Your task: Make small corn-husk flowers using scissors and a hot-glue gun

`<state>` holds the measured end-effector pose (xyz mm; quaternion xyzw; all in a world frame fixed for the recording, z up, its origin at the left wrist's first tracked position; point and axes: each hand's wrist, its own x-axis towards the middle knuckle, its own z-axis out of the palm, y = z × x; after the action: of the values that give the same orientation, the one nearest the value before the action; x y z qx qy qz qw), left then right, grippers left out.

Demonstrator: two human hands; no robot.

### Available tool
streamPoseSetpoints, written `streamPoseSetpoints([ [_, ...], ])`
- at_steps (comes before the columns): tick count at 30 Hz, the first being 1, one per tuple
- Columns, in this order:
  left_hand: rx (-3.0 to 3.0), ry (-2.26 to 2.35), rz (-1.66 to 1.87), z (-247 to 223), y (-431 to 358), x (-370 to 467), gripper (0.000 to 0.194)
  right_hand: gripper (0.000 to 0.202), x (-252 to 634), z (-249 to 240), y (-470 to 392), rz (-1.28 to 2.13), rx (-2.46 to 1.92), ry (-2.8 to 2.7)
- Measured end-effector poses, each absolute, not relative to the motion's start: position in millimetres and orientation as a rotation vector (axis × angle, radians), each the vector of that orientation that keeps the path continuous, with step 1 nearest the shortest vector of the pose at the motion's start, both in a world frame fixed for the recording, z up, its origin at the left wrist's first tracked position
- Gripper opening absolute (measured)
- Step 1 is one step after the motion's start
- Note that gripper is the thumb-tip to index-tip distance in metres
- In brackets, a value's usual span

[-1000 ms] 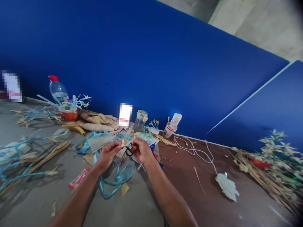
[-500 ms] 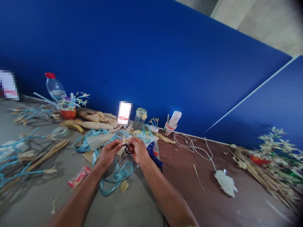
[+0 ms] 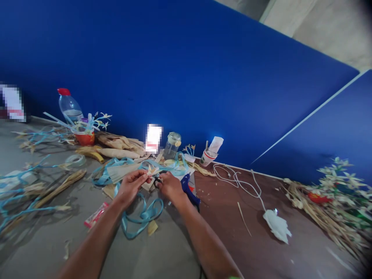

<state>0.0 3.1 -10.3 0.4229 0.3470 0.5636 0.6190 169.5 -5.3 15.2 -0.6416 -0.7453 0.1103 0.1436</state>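
Observation:
My left hand (image 3: 130, 188) pinches a small pale husk flower (image 3: 151, 170) between thumb and fingertips. Close beside it, my right hand (image 3: 171, 186) is closed on dark-handled scissors (image 3: 157, 179), partly hidden by the fingers. Light blue ribbon (image 3: 142, 217) lies curled on the table below the hands, with more of it behind them among pale husk strips (image 3: 117, 172). Just right of my right hand rests a blue glue gun (image 3: 190, 193). A scrap of yellowish husk (image 3: 152, 228) lies near the ribbon.
A clear jar (image 3: 172, 145) and a paper cup (image 3: 208, 157) stand along the blue partition (image 3: 186, 77). At left are a red-capped bottle (image 3: 69, 106), a red cup (image 3: 84, 138) and blue-stemmed flowers (image 3: 31, 211). A white cable (image 3: 241, 182) and flower bunch (image 3: 340, 182) are at right.
My right hand has moved from fingering the flower with my left hand to gripping the scissors. The flower now stays in my left hand alone.

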Motion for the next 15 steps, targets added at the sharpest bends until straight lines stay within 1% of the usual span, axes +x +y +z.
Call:
streamPoseSetpoints([
  [6,0.813,0.733,1.35,-1,0,2,0.021,0.021,175,5,4,-0.005,-1.9,-2.171],
  [9,0.743,0.706,1.347,4,-1,1,0.022,0.02,178,-1,10,-0.001,-1.96,-2.209],
  [15,0.678,0.666,1.326,4,-2,-1,0.02,0.023,175,-8,15,-0.001,-1.926,-2.293],
])
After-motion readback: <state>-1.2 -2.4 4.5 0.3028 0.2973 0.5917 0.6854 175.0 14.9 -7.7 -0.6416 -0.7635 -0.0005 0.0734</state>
